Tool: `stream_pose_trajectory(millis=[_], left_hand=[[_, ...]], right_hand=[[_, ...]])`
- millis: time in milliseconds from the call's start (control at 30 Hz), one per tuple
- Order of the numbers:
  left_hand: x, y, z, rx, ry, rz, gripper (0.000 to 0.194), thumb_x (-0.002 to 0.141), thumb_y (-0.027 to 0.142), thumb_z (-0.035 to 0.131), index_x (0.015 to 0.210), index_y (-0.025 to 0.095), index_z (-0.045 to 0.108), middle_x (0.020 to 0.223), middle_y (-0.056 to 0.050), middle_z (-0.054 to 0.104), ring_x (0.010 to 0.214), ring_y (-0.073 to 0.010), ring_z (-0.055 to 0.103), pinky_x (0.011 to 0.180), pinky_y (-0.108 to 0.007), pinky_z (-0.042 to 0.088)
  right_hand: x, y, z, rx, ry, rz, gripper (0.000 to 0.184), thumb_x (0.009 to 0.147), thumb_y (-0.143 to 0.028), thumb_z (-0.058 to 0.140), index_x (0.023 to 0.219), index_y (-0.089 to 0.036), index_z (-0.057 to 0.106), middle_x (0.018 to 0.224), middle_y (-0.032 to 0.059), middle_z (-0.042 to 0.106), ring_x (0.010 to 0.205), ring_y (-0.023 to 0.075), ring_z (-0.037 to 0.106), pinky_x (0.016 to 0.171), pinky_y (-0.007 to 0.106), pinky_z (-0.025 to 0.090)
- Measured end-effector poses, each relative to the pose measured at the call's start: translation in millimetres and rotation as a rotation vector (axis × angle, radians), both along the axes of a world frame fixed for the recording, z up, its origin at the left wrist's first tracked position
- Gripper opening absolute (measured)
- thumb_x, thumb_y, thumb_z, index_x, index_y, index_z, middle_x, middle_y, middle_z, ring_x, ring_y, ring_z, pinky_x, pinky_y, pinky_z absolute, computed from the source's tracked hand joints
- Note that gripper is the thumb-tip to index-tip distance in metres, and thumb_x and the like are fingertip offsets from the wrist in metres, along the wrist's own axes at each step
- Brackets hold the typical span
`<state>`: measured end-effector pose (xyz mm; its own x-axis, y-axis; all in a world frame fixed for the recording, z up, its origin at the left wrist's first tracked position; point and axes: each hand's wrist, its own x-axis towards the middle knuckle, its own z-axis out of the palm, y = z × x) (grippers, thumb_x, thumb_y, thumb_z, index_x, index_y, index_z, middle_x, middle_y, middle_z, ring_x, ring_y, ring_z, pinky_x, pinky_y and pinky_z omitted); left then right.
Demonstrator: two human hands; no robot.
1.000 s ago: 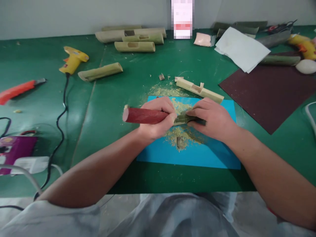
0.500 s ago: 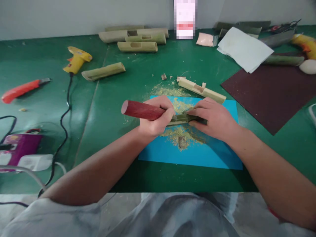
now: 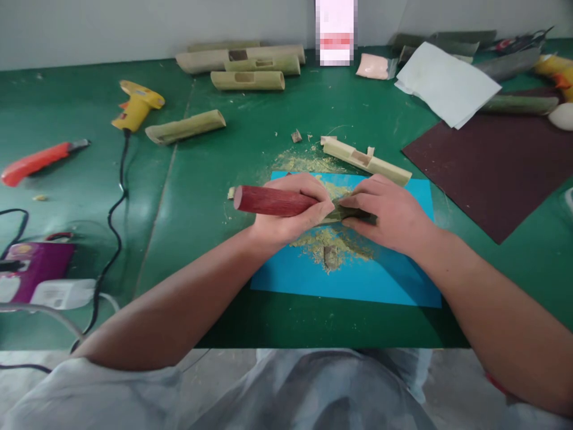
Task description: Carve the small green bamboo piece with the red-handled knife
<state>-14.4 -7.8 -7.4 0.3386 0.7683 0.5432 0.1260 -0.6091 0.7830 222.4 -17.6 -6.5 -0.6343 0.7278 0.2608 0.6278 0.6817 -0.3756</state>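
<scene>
My left hand [image 3: 290, 212] is closed around a dark red wooden tool handle [image 3: 268, 200] that points left; the tool's working end is hidden between my hands. My right hand [image 3: 387, 212] pinches a small green bamboo piece [image 3: 344, 214] and holds it against the tool. Both hands hover over a blue sheet [image 3: 358, 275] covered with yellowish sawdust [image 3: 331, 245] and a small chip. A pale notched bamboo strip [image 3: 364, 160] lies just beyond my right hand.
On the green table [image 3: 201, 197] lie a yellow glue gun [image 3: 134, 107] with its black cord, an orange utility knife [image 3: 38, 161], several bamboo tubes [image 3: 246, 65], white paper [image 3: 447, 83], a dark brown sheet [image 3: 492, 167] and a purple box [image 3: 31, 269].
The red handle has slid to the right and levelled out, pushing towards the bamboo piece after drawing back slightly left. My right hand has stayed almost still.
</scene>
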Motion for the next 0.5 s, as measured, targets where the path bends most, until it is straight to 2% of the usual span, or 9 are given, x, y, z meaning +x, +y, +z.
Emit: stream_pose_trajectory(millis=[133,300,500], left_hand=[[2.4,1.4,1.8,0.018,-0.007,-0.028,0.018,0.088,0.035,0.08,0.076,0.023,0.075,0.073,0.0,0.076,0.068,-0.0149,0.071,0.067,-0.03,0.057],[3.4,2.4,1.9,-0.006,0.019,-0.028,0.028,0.085,0.046,0.083,0.075,0.021,0.075,0.073,-0.001,0.076,0.068,-0.014,0.071,0.068,-0.029,0.058],[5.3,2.5,2.1,0.007,-0.011,-0.053,0.026,0.085,0.044,0.084,0.077,0.021,0.075,0.073,-0.001,0.076,0.068,-0.0134,0.071,0.067,-0.028,0.058]], right_hand=[[0.6,0.4,-1.9,0.008,0.004,0.014,0.022,0.099,-0.035,0.066,0.113,-0.021,0.077,0.102,0.0099,0.073,0.096,0.0274,0.063,0.083,0.043,0.052],[1.4,1.1,-3.9,-0.008,0.007,0.012,0.02,0.1,-0.036,0.064,0.112,-0.025,0.076,0.105,0.0083,0.074,0.097,0.0269,0.063,0.083,0.042,0.051],[0.2,1.0,-2.6,-0.001,0.018,0.014,0.02,0.098,-0.034,0.065,0.111,-0.023,0.077,0.104,0.0094,0.073,0.096,0.0272,0.063,0.084,0.042,0.051]])
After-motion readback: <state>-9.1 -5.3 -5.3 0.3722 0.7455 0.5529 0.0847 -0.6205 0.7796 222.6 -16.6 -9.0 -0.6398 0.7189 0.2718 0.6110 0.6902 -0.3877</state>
